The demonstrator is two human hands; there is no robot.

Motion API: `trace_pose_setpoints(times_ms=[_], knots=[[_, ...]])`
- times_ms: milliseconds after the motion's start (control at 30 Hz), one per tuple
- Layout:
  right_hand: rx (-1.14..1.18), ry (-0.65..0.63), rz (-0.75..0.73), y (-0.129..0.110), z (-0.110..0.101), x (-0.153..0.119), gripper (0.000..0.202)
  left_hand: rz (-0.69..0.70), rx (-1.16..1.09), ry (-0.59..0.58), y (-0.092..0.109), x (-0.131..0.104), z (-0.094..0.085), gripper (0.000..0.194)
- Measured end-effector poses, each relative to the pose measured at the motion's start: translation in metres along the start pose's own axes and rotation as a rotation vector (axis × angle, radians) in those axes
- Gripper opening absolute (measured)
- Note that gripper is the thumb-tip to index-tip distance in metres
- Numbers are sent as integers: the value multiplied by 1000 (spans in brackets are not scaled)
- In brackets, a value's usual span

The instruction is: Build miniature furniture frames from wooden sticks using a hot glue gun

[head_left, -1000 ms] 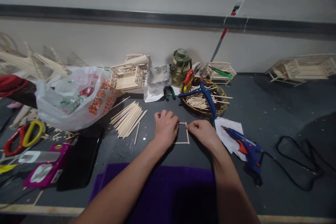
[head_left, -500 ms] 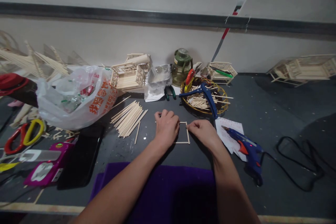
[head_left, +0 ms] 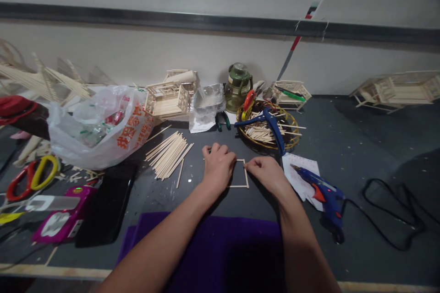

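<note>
A small frame of thin wooden sticks [head_left: 246, 177] lies flat on the dark table in front of me. My left hand [head_left: 219, 165] covers its left part, fingers curled down over the sticks; what the fingertips touch is hidden. At the frame's upper right corner my right hand [head_left: 266, 170] pinches the stick there between thumb and forefinger. A fanned pile of wooden sticks [head_left: 169, 155] lies left of my left hand, with one shorter loose stick [head_left: 180, 173] beside it.
Right of my right hand, a blue glue gun [head_left: 319, 192] rests on paper [head_left: 302, 165], its cord trailing right. Behind are a yellow-rimmed basket [head_left: 295, 139] of sticks, a green bottle [head_left: 238, 94] and stick models [head_left: 168, 100]. A plastic bag [head_left: 99, 142], phone [head_left: 105, 210] and scissors [head_left: 43, 171] lie left.
</note>
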State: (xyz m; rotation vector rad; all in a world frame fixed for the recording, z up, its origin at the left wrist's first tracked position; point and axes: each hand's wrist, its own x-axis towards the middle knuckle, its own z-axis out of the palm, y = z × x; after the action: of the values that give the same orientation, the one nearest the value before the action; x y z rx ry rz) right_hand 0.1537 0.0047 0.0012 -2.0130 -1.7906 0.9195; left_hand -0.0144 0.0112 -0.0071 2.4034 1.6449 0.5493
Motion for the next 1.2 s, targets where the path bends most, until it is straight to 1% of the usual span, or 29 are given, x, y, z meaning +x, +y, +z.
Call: trace_pose_setpoints(times_ms=[300, 533, 700, 767, 867, 933, 1200], knots=[[3, 9, -13, 0, 0, 0, 30, -6, -17, -20, 0, 0, -2, 24], [15, 8, -16, 2, 1, 1, 31, -5, -4, -8, -1, 0, -1, 23], [17, 10, -21, 2, 1, 0, 31, 9, 4, -23, 4, -1, -9, 20], [25, 8, -16, 2, 1, 0, 31, 28, -37, -78, 6, -5, -16, 16], [32, 5, -12, 0, 0, 1, 29, 101, -147, -238, 7, -13, -24, 10], [20, 9, -16, -1, -1, 1, 30, 140, -170, -299, 7, -17, -27, 10], [-10, 20, -4, -5, -3, 0, 31, 183, -98, -329, 10, -19, -25, 11]])
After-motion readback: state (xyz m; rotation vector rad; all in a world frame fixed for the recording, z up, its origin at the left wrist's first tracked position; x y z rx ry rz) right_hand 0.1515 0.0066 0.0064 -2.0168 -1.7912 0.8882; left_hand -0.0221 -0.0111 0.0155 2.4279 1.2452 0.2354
